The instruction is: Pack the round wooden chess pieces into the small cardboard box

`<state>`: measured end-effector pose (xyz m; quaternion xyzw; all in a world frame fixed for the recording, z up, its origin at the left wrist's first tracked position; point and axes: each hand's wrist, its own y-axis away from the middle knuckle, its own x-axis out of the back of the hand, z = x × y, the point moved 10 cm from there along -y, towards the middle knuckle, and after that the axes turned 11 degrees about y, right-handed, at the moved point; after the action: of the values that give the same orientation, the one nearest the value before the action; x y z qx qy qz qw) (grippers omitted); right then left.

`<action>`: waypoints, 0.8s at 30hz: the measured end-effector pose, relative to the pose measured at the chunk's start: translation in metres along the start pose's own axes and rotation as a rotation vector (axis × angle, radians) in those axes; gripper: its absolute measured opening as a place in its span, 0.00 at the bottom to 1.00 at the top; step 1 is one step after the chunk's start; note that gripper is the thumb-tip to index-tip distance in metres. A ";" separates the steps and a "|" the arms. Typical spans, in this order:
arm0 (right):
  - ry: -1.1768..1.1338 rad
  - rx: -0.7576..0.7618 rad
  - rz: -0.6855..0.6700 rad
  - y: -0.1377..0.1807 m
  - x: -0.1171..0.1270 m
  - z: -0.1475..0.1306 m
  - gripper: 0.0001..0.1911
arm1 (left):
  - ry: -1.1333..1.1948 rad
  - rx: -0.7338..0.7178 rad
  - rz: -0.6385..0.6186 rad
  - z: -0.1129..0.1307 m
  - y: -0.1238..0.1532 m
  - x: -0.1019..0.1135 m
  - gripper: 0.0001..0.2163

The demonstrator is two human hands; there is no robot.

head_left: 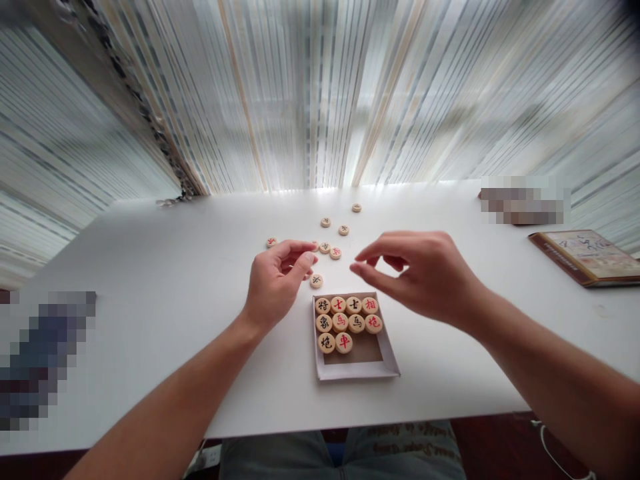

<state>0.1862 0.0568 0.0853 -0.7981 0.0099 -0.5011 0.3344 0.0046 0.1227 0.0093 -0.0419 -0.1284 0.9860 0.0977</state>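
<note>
A shallow white box lies on the white table in front of me, with several round wooden Chinese chess pieces laid in rows in its far half. More loose pieces are scattered on the table beyond it. My left hand hovers just left of the box's far edge, fingers curled with thumb against forefinger; what it holds is hidden. My right hand floats above the box's right far corner, thumb and forefinger close together in a pinch with nothing visible between them.
A flat brown box lid rests at the table's right edge. Blurred-out patches sit at the far right and at the left edge. Striped curtains hang behind the table. My knees show below the near edge.
</note>
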 end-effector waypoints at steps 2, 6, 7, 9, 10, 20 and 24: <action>-0.095 -0.138 0.078 -0.019 -0.001 0.031 0.10 | -0.031 -0.036 0.043 0.003 -0.005 0.010 0.10; -0.313 -0.386 0.228 -0.025 -0.028 0.093 0.13 | -0.095 -0.115 0.135 0.009 -0.014 0.031 0.10; -0.310 -0.414 0.243 -0.022 -0.037 0.103 0.15 | -0.113 -0.126 0.154 0.010 -0.015 0.035 0.10; -0.295 -0.435 0.236 -0.013 -0.054 0.116 0.16 | -0.143 -0.136 0.180 0.009 -0.017 0.041 0.10; -0.286 -0.436 0.220 -0.008 -0.061 0.119 0.15 | -0.153 -0.136 0.188 0.008 -0.018 0.043 0.10; -0.199 -0.391 0.126 0.005 -0.072 0.119 0.15 | -0.150 -0.158 0.305 0.005 -0.031 0.073 0.09; -0.184 -0.393 0.128 0.005 -0.072 0.121 0.15 | -0.051 -0.141 0.452 0.005 -0.038 0.104 0.08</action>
<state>0.2497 0.1416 -0.0078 -0.8880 0.1277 -0.3924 0.2030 -0.0908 0.1790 0.0184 -0.0514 -0.1869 0.9721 -0.1318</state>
